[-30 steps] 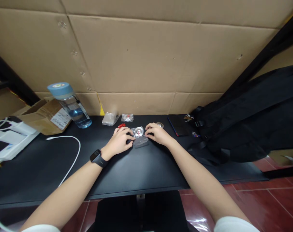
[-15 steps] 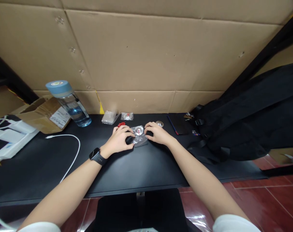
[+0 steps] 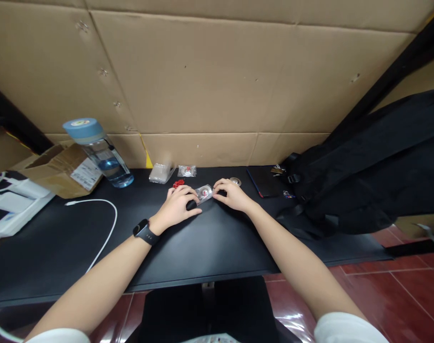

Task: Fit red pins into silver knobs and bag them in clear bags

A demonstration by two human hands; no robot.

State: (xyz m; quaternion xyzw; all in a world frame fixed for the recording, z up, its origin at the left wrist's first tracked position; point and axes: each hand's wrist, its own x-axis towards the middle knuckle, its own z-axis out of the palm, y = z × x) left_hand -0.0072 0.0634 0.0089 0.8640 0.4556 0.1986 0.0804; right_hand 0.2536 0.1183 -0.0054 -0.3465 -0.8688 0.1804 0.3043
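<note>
My left hand (image 3: 179, 206) and my right hand (image 3: 232, 195) meet at the back middle of the black desk (image 3: 210, 243), fingers pinched on a small clear plastic bag (image 3: 204, 193) with a silver and red round piece inside. The bag is folded up between the fingertips. My left wrist wears a black smartwatch (image 3: 144, 232). Close behind the hands lie a bit of red cord (image 3: 178, 183), a second small bag with a similar piece (image 3: 187, 171), a stack of clear bags (image 3: 161, 173) and a loose silver disc (image 3: 234, 181).
A water bottle with a blue lid (image 3: 98, 153) and a cardboard box (image 3: 57, 169) stand at the back left, beside white chargers (image 3: 13, 205) and a white cable (image 3: 98, 224). A black notebook (image 3: 265, 181) and a black backpack (image 3: 367, 171) occupy the right. A cardboard wall rises behind.
The loose lower part of the clear bag that lay on the desk has been folded up under the piece. Both hands stayed in place, fingers drawing closer together.
</note>
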